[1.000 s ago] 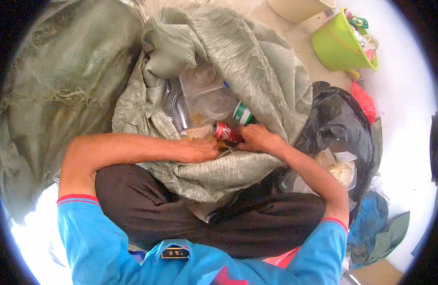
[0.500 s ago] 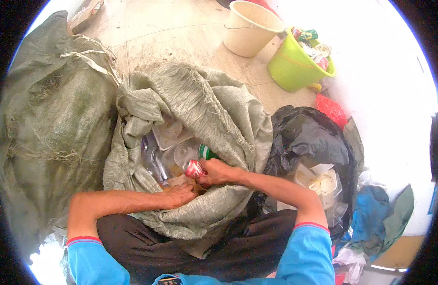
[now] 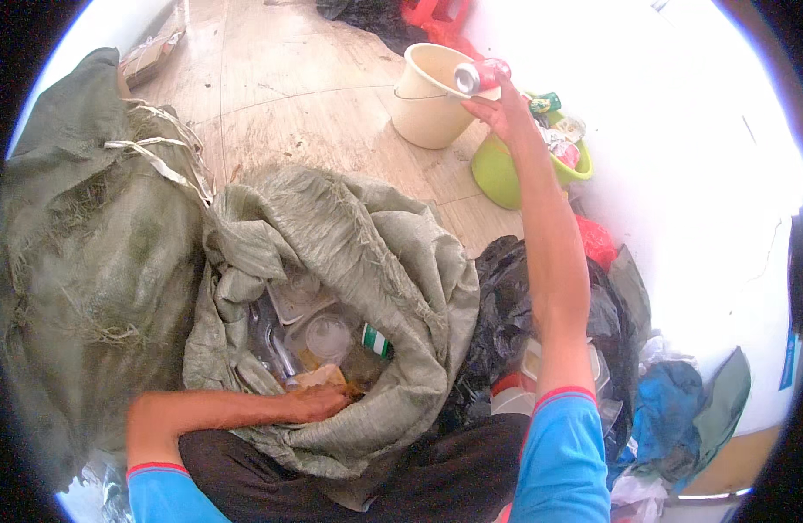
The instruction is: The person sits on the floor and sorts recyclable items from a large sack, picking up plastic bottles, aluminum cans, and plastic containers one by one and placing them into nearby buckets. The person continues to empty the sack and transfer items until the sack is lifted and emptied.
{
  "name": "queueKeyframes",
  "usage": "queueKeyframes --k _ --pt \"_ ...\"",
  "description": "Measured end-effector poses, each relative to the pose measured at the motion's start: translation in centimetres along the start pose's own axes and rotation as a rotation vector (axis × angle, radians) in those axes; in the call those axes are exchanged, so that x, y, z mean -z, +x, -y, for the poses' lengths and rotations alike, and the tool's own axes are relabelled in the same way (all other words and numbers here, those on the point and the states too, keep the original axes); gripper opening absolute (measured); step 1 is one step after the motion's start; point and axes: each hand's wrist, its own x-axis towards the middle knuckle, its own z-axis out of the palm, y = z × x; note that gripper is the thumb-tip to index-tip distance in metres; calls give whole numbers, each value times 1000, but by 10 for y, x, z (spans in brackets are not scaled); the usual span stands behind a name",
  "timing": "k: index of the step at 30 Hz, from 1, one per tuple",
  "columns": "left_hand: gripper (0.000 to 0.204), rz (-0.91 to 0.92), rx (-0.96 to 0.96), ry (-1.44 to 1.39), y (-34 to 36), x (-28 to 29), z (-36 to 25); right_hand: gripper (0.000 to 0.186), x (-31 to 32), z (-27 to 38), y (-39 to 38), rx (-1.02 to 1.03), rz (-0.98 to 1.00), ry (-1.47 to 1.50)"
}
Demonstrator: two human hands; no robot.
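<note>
- The right hand (image 3: 504,113) is stretched out by the cream bucket (image 3: 429,118), its fingers against a red can (image 3: 482,77); I cannot tell whether they grip it.
- The can lies on its side in the air, overlapping the bucket's right rim in view.
- The left hand (image 3: 321,403) is at the sack's (image 3: 419,292) near edge; its finger state is unclear.
- Inside the sack: clear containers (image 3: 328,338), a green-and-white cup (image 3: 375,340).

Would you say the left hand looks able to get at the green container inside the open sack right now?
Probably yes: the left hand is at the near edge of the open sack, close to the green container, whose upper side looks uncovered; the way appears free.
</note>
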Motion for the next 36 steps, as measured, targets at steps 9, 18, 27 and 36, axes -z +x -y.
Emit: queueKeyframes --k 9,18,27,36 --pt "34 225 322 -182 -5 32 -35 35 -81 -128 -187 -521 787 -397" --pt "28 105 400 -44 6 40 -38 38 -39 -248 -368 -503 1604 -1214" --pt "40 402 554 28 10 52 -46 47 -20 -259 -378 -594 1680 -1057" --pt "39 605 539 163 5 59 -67 64 -32 -240 -376 -533 1303 -1135"
